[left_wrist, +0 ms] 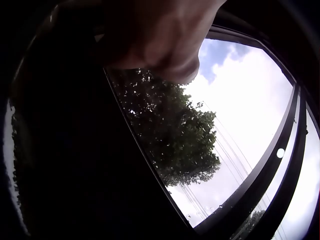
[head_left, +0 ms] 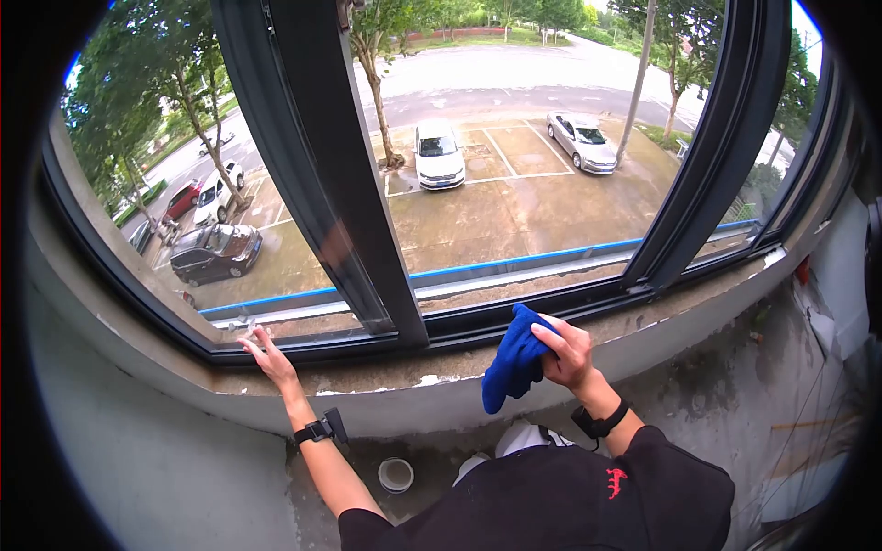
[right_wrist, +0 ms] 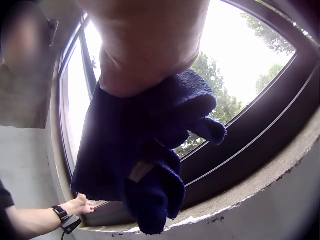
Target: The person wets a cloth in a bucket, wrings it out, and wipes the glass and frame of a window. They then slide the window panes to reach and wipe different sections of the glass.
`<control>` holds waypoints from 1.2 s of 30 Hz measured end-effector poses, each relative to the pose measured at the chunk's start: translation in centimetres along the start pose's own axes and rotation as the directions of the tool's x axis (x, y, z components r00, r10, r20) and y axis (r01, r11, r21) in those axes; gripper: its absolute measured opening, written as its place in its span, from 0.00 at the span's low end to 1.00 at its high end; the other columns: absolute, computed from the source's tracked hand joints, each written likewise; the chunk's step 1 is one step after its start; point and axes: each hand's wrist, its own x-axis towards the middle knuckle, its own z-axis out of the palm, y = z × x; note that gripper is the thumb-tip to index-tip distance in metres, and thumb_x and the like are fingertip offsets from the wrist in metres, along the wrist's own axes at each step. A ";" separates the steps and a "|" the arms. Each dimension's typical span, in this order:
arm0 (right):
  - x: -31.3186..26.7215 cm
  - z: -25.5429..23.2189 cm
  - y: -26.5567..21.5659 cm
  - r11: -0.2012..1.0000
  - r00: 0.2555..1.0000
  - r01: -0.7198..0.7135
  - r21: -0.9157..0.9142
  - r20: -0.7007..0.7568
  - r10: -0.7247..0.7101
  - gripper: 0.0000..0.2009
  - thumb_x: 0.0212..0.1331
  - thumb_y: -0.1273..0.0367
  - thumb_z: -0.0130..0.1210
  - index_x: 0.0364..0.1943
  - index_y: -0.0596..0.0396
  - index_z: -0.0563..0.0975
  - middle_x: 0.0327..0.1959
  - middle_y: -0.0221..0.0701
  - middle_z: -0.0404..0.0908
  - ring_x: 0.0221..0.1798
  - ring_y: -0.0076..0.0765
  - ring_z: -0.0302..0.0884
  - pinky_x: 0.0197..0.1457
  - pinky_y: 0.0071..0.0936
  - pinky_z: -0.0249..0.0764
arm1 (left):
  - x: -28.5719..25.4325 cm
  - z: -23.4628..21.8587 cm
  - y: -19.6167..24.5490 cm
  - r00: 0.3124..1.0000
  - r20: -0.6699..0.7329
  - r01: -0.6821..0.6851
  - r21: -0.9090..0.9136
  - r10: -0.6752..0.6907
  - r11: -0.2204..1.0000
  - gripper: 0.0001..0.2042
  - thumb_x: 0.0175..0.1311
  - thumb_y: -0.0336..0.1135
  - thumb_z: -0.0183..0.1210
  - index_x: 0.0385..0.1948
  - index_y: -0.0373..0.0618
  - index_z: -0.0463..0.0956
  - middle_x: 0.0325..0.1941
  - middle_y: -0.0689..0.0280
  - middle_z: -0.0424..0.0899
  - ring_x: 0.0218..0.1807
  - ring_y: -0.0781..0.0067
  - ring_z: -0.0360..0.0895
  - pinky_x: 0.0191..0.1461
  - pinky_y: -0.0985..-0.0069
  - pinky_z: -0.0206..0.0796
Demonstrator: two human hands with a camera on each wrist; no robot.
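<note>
A blue cloth [head_left: 516,360] hangs bunched from the right hand [head_left: 567,354], whose thumb and fingers grip it just above the sill. In the right wrist view the cloth [right_wrist: 145,145] drapes in folds below the hand [right_wrist: 147,50]. The left hand [head_left: 271,361] is at the lower left of the window, by the glass and bottom frame, holding nothing, its fingers extended; contact with the pane cannot be told. The left wrist view shows part of that hand [left_wrist: 170,45] dark against the window.
The dark window frame [head_left: 344,165] has a thick upright between panes. Below it runs a rough, curved concrete sill [head_left: 367,375] with chipped edges. A white bucket [head_left: 396,475] stands on the floor under the sill. Parked cars and trees are outside.
</note>
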 end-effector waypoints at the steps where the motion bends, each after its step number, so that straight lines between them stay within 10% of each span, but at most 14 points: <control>1: 0.2 0.2 -0.3 1.000 1.000 -0.012 0.021 0.006 0.012 0.21 0.50 0.79 0.58 0.52 0.56 0.80 0.47 0.47 0.84 0.43 0.51 0.87 0.42 0.36 0.85 | -0.1 -0.1 0.1 1.000 -0.014 0.004 0.002 -0.004 1.000 0.48 0.73 0.67 0.42 0.74 0.27 0.43 0.80 0.41 0.46 0.84 0.52 0.36 0.82 0.66 0.30; 5: 0.0 0.3 -1.4 0.993 0.995 -0.074 0.089 0.068 0.068 0.22 0.49 0.81 0.61 0.53 0.56 0.80 0.47 0.47 0.84 0.45 0.52 0.87 0.44 0.37 0.85 | -6.0 -0.9 5.7 0.986 0.047 -0.159 0.021 0.158 0.987 0.38 0.75 0.59 0.48 0.70 0.28 0.58 0.76 0.43 0.59 0.79 0.49 0.54 0.80 0.64 0.44; 7: -0.1 0.7 -2.0 0.983 0.988 -0.127 0.136 0.105 0.113 0.23 0.50 0.81 0.61 0.54 0.55 0.79 0.48 0.47 0.84 0.46 0.53 0.86 0.45 0.38 0.85 | -12.5 -0.6 10.9 0.927 0.249 -0.207 -0.284 0.281 0.936 0.28 0.75 0.50 0.53 0.63 0.32 0.67 0.65 0.53 0.75 0.68 0.57 0.71 0.72 0.64 0.60; 10: -0.5 1.4 -2.9 0.953 0.965 -0.232 0.197 0.167 0.200 0.23 0.51 0.81 0.61 0.55 0.55 0.79 0.49 0.46 0.84 0.47 0.54 0.86 0.47 0.39 0.85 | -19.7 -0.4 16.0 0.520 0.722 -0.316 -0.334 0.457 0.888 0.34 0.64 0.52 0.66 0.63 0.36 0.68 0.59 0.50 0.79 0.62 0.54 0.77 0.68 0.63 0.66; 15: -1.3 2.3 -4.1 0.821 0.895 -0.445 0.358 0.219 0.389 0.24 0.56 0.83 0.60 0.60 0.58 0.75 0.54 0.47 0.82 0.56 0.47 0.83 0.60 0.35 0.78 | -27.6 2.9 13.1 0.277 0.869 -0.287 -0.333 0.410 0.898 0.29 0.58 0.32 0.69 0.61 0.36 0.69 0.55 0.47 0.80 0.59 0.42 0.76 0.64 0.60 0.68; 16: -1.4 2.3 -4.3 0.824 0.897 -0.440 0.356 0.225 0.381 0.24 0.56 0.83 0.60 0.60 0.58 0.75 0.54 0.47 0.82 0.56 0.47 0.83 0.60 0.35 0.78 | -27.5 2.8 12.7 0.286 0.865 -0.284 -0.334 0.412 0.899 0.29 0.58 0.32 0.69 0.61 0.36 0.69 0.55 0.47 0.80 0.59 0.42 0.76 0.64 0.60 0.68; 18: -1.2 2.4 -4.6 0.412 0.661 -0.742 0.528 0.478 0.579 0.28 0.60 0.80 0.61 0.66 0.58 0.68 0.60 0.41 0.78 0.60 0.36 0.79 0.66 0.33 0.73 | -26.2 1.7 12.5 0.313 0.888 -0.093 -0.324 0.337 0.941 0.23 0.57 0.25 0.65 0.57 0.36 0.73 0.53 0.46 0.80 0.55 0.39 0.78 0.58 0.59 0.70; 20: -1.2 2.1 -2.9 0.354 0.646 -0.760 0.544 0.577 0.500 0.36 0.61 0.77 0.63 0.74 0.54 0.59 0.67 0.38 0.71 0.65 0.31 0.73 0.68 0.32 0.70 | -24.8 1.0 12.5 0.395 0.864 -0.107 -0.295 0.313 0.949 0.18 0.58 0.23 0.64 0.52 0.36 0.76 0.48 0.49 0.83 0.49 0.47 0.82 0.54 0.64 0.73; 24: -1.3 1.9 -2.0 0.162 0.375 -0.922 0.353 0.916 0.140 0.45 0.56 0.71 0.70 0.77 0.50 0.55 0.70 0.41 0.68 0.69 0.36 0.68 0.73 0.35 0.65 | -22.8 -0.8 11.5 0.458 0.873 0.090 -0.236 0.171 0.968 0.17 0.56 0.21 0.65 0.49 0.36 0.78 0.44 0.55 0.86 0.47 0.64 0.84 0.54 0.70 0.73; 27: -2.4 3.3 -2.9 0.549 0.410 -0.779 0.301 0.908 0.084 0.35 0.54 0.57 0.72 0.65 0.52 0.72 0.59 0.40 0.78 0.63 0.41 0.75 0.66 0.33 0.70 | -22.3 -1.6 12.3 0.455 0.869 0.133 -0.285 0.197 0.949 0.15 0.54 0.19 0.65 0.45 0.36 0.80 0.42 0.58 0.87 0.46 0.68 0.84 0.53 0.73 0.73; 30: -1.8 3.0 -3.3 0.658 0.189 -0.747 0.092 0.979 0.078 0.28 0.52 0.53 0.72 0.50 0.57 0.78 0.48 0.41 0.82 0.51 0.46 0.79 0.55 0.35 0.74 | -22.1 -2.1 12.8 0.482 0.848 0.128 -0.315 0.218 0.940 0.15 0.51 0.17 0.63 0.42 0.35 0.82 0.40 0.57 0.87 0.44 0.66 0.84 0.52 0.74 0.73; 31: -2.3 3.0 -3.1 0.639 0.319 -0.741 0.207 0.946 0.063 0.26 0.50 0.50 0.72 0.38 0.59 0.77 0.39 0.40 0.81 0.43 0.47 0.79 0.47 0.38 0.72 | -21.9 -2.2 12.9 0.518 0.824 0.118 -0.335 0.230 0.935 0.15 0.48 0.16 0.62 0.41 0.35 0.82 0.39 0.56 0.87 0.44 0.65 0.84 0.51 0.74 0.73; 34: -1.6 1.5 -2.2 0.650 0.155 -0.759 0.047 0.982 0.110 0.23 0.52 0.52 0.71 0.37 0.56 0.77 0.32 0.39 0.80 0.37 0.45 0.79 0.42 0.37 0.72 | -21.3 -2.7 14.4 0.524 0.786 -0.025 -0.370 0.327 0.929 0.18 0.43 0.15 0.62 0.41 0.34 0.82 0.39 0.55 0.86 0.42 0.62 0.84 0.51 0.73 0.73; 36: -1.9 -0.1 -1.2 0.680 0.223 -0.732 0.049 0.960 0.170 0.22 0.53 0.53 0.71 0.39 0.55 0.77 0.30 0.39 0.80 0.35 0.43 0.79 0.41 0.37 0.73 | -21.0 -2.5 14.4 0.499 0.787 -0.078 -0.376 0.363 0.923 0.20 0.39 0.16 0.61 0.41 0.35 0.83 0.38 0.55 0.86 0.42 0.59 0.84 0.50 0.72 0.73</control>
